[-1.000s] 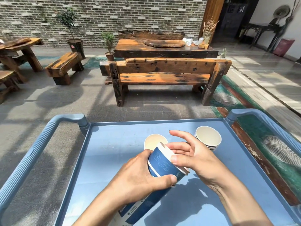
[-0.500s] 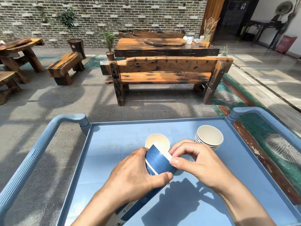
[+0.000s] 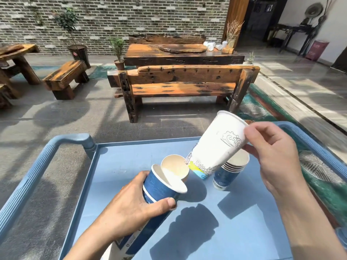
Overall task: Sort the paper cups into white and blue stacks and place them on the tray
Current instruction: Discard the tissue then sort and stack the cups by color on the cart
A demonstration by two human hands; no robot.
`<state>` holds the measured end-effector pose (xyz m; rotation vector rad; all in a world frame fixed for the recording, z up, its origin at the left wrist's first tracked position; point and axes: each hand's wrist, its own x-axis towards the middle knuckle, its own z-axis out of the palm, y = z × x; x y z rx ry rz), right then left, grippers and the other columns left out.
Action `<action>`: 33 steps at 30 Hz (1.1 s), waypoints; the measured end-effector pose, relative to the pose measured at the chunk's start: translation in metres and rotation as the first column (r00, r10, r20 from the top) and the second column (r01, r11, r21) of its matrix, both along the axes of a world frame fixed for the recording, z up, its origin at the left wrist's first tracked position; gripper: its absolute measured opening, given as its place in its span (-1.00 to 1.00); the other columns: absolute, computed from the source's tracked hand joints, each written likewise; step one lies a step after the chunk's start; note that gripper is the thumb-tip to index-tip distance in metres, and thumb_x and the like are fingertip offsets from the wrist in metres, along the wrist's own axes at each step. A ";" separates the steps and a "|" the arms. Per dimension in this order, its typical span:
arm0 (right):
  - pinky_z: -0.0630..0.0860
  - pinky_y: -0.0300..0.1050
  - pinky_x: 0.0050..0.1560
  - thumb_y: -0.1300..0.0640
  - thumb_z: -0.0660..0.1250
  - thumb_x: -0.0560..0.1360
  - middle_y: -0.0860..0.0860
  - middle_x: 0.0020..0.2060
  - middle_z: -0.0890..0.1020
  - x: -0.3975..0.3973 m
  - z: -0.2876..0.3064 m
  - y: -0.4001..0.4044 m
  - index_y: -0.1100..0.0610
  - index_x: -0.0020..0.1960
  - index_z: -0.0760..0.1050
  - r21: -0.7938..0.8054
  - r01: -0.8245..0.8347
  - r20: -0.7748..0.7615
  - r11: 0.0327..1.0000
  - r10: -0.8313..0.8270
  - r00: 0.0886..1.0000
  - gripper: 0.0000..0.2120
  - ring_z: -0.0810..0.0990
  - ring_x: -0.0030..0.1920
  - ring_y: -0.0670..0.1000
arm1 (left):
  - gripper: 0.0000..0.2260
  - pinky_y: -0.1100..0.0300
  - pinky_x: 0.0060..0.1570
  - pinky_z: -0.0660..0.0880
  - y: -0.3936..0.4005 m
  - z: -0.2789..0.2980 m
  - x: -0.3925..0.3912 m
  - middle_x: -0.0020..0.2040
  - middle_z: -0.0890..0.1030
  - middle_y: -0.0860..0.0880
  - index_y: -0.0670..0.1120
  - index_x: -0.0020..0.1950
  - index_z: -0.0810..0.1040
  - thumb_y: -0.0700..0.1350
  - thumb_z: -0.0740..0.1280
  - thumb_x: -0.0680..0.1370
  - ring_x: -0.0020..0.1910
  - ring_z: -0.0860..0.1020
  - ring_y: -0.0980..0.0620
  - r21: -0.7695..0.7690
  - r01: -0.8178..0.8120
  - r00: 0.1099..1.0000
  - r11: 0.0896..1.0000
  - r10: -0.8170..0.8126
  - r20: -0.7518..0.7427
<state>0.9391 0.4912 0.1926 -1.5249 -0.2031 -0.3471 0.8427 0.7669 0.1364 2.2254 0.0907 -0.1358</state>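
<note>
My left hand grips a long tilted stack of nested cups; its top cup is blue and the lower end shows white. My right hand pinches a white cup by its rim. The white cup hangs tilted above the tray, between the two groups standing there. A stack of blue cups stands upright on the blue tray, partly behind the white cup. An open cup stands just behind the held stack, its outside hidden.
The tray has raised edges and ribbed blue handles on the left and right. Beyond it stand a wooden bench, a wooden table, potted plants and a brick wall.
My right hand pinched the rim of the top cup in the held stack, pulled out a white cup and lifted it up and to the right. The left hand stayed on the stack.
</note>
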 end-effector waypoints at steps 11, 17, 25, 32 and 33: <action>0.45 -0.28 0.00 0.17 0.45 0.41 -0.11 -0.21 0.62 0.010 -0.048 0.072 0.04 -0.20 0.60 -0.472 0.181 0.263 0.863 -0.058 0.963 -0.94 0.59 -0.11 -0.07 | -0.57 -0.01 0.04 0.54 0.054 -0.016 -0.015 0.04 0.70 0.06 0.26 0.05 0.54 0.26 0.48 0.22 0.04 0.66 0.06 -0.516 -0.243 0.947 0.822 0.315 0.056; 0.41 -0.21 0.09 0.22 0.50 0.33 0.06 -0.22 0.66 0.007 -0.102 0.092 0.18 -0.26 0.61 -0.711 0.064 0.259 0.700 0.176 0.950 -0.92 0.63 -0.02 0.14 | -0.21 0.04 0.16 0.46 0.067 -0.022 -0.027 0.25 0.60 0.17 0.36 0.30 0.41 0.41 0.53 0.10 0.24 0.55 0.15 -0.630 -0.223 0.934 0.744 0.349 0.081; 0.32 -0.08 0.30 0.14 0.50 0.38 -0.01 0.10 0.63 -0.004 -0.118 0.089 0.07 -0.08 0.66 -0.810 -0.076 0.036 0.582 0.179 0.983 -0.88 0.45 0.31 0.12 | -0.25 -0.02 0.21 0.44 0.064 -0.019 -0.018 0.21 0.63 0.13 0.28 0.27 0.47 0.46 0.48 0.12 0.24 0.57 0.05 -0.701 -0.185 0.942 0.689 0.329 0.075; 0.38 -0.32 0.20 -0.24 0.37 0.29 -0.33 0.27 0.44 -0.032 -0.052 0.087 -0.38 0.32 0.22 -0.472 -0.400 -0.190 0.786 0.352 0.917 -0.36 0.39 0.31 -0.27 | -0.32 0.06 -0.05 0.46 0.026 -0.006 0.012 0.01 0.68 0.13 0.27 0.16 0.49 0.40 0.52 0.10 -0.03 0.63 0.09 -0.717 -0.122 0.975 0.686 0.218 0.044; 0.39 -0.30 0.21 -0.27 0.41 0.26 -0.31 0.31 0.41 -0.036 -0.047 0.085 -0.42 0.36 0.13 -0.453 -0.463 -0.246 0.762 0.393 0.886 -0.25 0.37 0.33 -0.27 | -0.32 0.06 -0.04 0.46 0.017 -0.005 0.016 0.02 0.68 0.13 0.29 0.17 0.47 0.40 0.52 0.10 -0.01 0.63 0.07 -0.712 -0.102 0.980 0.695 0.192 0.047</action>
